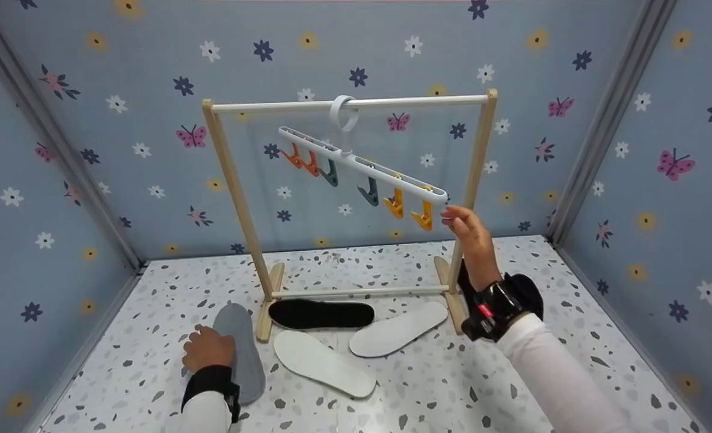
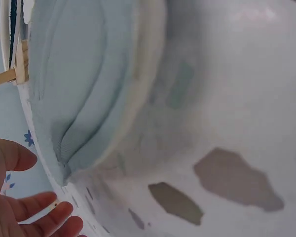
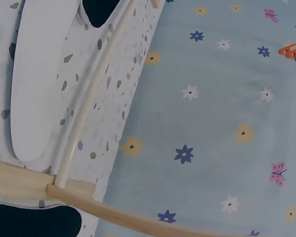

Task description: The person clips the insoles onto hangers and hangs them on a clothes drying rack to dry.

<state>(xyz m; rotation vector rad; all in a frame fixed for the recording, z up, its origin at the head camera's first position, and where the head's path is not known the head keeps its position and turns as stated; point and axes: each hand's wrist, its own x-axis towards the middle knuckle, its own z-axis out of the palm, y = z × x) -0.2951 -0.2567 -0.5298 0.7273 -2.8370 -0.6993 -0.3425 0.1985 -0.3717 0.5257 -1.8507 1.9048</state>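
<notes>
My left hand [image 1: 208, 349] is low at the left, next to a grey insole [image 1: 246, 355] and overlapping its edge. In the left wrist view its fingers are spread and relaxed near the insole's end, with nothing between them. My right hand [image 1: 473, 243] is raised, its loose fingers right by the end of a white clip hanger [image 1: 386, 174]. The nearest clip there is a yellow one [image 1: 423, 216]. From the hanger hang orange [image 1: 293, 156], dark green [image 1: 369, 192] and yellow clips, none holding anything. The right wrist view does not show the hand.
The hanger's hook [image 1: 345, 114] loops over the top bar [image 1: 416, 102] of a wooden rack. A black insole [image 1: 323, 314] and two white insoles [image 1: 326, 364] lie in front of it. Another dark insole [image 3: 34, 219] lies beside the rack's right foot. Patterned walls surround the speckled table.
</notes>
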